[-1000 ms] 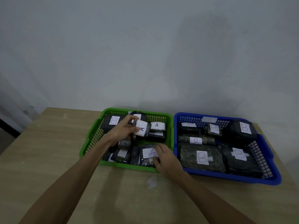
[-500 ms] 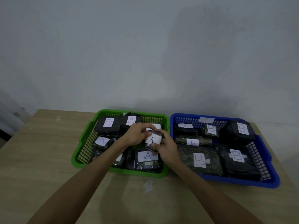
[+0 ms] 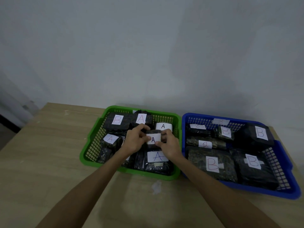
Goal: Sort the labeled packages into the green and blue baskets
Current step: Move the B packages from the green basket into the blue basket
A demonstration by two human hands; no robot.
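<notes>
Over the green basket (image 3: 92,145), both of my hands hold one small dark package with a white "A" label (image 3: 153,138). My left hand (image 3: 134,140) grips its left end and my right hand (image 3: 169,143) pinches its right end. Below them the green basket holds several dark packages labelled "A", such as the front one (image 3: 157,156), and one labelled "B" (image 3: 117,120) at its back left. The blue basket (image 3: 283,163) on the right holds several dark packages labelled "B", among them a large one (image 3: 212,163) at the front.
The two baskets stand side by side on a light wooden table (image 3: 49,170), close to a plain grey wall. A small pale smudge (image 3: 156,186) marks the table in front of the green basket. The table's left edge drops off near a dark strip.
My right hand rose from the front "A" package and joined my left hand on the small "A" package, which moved rightward to the basket's middle. The camera view shifted slightly.
</notes>
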